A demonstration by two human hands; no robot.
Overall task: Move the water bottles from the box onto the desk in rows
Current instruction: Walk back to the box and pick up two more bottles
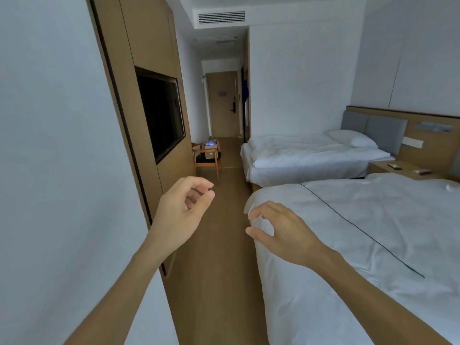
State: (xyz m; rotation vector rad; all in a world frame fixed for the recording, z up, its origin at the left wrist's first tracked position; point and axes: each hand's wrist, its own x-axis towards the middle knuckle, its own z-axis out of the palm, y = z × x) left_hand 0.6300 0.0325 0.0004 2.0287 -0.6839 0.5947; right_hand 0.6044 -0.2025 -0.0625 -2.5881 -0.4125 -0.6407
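While both hands hang loosely curled | left hand (183,210), right hand (281,232) hold nothing | box (209,144) far off on chair (206,160)

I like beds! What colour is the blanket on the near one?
White, with a thin dark line across the near bed; head view.

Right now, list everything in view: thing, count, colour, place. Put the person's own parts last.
Beds: two, white bedding, right side, one behind the other.
Pillow: one, white, head of the far bed.
Headboard: grey padded panels on wood, right wall.
Nightstand: one, wood, between the beds, small dark items on top.
Television: one, black, set in the wooden wall panel, left.
Chair: one, wooden, down the aisle, holding a cardboard box; contents too small to tell.
Door: one, wood, end of the hallway.
Air vent: one, white, ceiling.
Floor: brown wood.
Left hand: fingers loosely curled, nothing held.
Right hand: loosely curled, nothing held, in front of the near bed's corner.
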